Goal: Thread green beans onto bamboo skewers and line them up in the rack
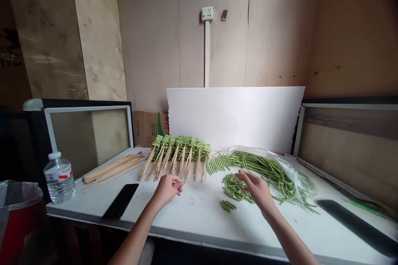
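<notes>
My left hand (169, 185) hovers over the white table just in front of the skewered green beans (183, 145). Its fingers are curled together, and whatever they may pinch is hidden. Over a pile of cut green bean pieces (231, 184) is my right hand (256, 188), slightly blurred, fingers stretched out and apart from the thumb; nothing shows in it. A few bean pieces (228, 205) lie side by side nearer the front. Bamboo sticks poke forward from the stacked skewers. One row of skewered beans (218, 164) lies at the stack's right end.
Long whole beans (264, 169) spill from a clear plastic bag (300, 178) at right. Loose bamboo skewers (115, 167), a phone (120, 201) and a water bottle (59, 178) are at left. A white board (236, 118) stands behind; a dark long object (354, 223) lies far right.
</notes>
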`<state>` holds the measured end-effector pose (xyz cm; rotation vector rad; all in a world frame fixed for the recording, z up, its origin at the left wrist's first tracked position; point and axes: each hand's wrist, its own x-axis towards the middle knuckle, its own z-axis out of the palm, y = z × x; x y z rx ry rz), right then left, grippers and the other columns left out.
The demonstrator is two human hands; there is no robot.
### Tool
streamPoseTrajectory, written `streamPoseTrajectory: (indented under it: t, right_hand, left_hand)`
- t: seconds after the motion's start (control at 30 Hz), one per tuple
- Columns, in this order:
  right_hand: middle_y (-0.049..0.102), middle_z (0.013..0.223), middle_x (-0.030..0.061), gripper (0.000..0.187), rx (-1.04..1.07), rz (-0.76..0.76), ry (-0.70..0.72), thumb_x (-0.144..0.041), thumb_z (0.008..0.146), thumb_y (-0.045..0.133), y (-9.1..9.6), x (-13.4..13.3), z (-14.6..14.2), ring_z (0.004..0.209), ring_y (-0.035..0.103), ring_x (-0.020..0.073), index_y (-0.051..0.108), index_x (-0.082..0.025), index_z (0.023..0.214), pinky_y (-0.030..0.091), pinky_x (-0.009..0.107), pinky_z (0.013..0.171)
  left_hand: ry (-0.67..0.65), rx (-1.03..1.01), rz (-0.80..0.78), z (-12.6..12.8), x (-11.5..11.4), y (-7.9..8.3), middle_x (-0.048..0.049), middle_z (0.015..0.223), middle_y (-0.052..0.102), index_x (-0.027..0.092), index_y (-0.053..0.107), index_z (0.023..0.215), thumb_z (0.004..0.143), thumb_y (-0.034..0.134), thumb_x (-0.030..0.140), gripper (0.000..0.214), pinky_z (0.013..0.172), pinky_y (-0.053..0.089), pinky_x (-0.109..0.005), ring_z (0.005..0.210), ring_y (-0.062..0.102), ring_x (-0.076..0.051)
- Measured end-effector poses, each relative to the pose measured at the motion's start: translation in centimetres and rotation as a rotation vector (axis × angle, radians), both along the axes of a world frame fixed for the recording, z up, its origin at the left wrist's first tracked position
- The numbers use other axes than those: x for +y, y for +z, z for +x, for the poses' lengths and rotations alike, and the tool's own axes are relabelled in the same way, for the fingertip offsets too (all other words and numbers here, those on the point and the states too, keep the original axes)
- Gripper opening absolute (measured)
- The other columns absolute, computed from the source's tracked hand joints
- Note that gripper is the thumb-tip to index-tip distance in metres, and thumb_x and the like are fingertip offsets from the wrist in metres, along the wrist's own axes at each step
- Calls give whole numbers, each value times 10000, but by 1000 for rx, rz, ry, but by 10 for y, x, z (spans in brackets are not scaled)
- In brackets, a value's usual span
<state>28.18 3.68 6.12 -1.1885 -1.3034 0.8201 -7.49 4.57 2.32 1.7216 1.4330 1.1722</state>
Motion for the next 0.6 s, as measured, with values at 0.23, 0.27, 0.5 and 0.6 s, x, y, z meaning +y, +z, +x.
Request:
streamPoseTrajectory:
  t: [0.23,0.27,0.5,0.6]
  right_hand:
    - [798,1114,138,431,-289,167,40,-587,845,697,-6,2,-18,1057,737,367,814,-229,1056,609,448,822]
    - [794,1128,139,428,-296,163,73,-581,849,698,-9,0,-19,1024,746,358,813,-232,1069,618,430,779]
    - [791,1107,138,429,-393,234,132,-599,884,651,-46,-23,-10,816,752,302,804,-259,1097,639,413,674]
    - [778,1106,124,409,-466,256,148,-581,933,593,-61,-31,-7,719,719,249,782,-280,1137,639,409,687]
  left_hand:
    - [193,-108,22,-19,17,18,-84,721,764,141,700,798,826,710,354,214,563,518,-284,591,736,-209]
    - [225,-118,21,-25,21,24,-87,730,768,139,702,808,831,709,330,193,555,518,-277,596,739,-208]
    - [419,-152,-11,-76,65,58,-108,789,791,123,691,860,877,667,212,94,568,551,-257,649,769,-214]
    - [478,-136,-61,-89,85,63,-104,744,780,119,687,786,849,735,220,129,598,568,-264,663,778,-234]
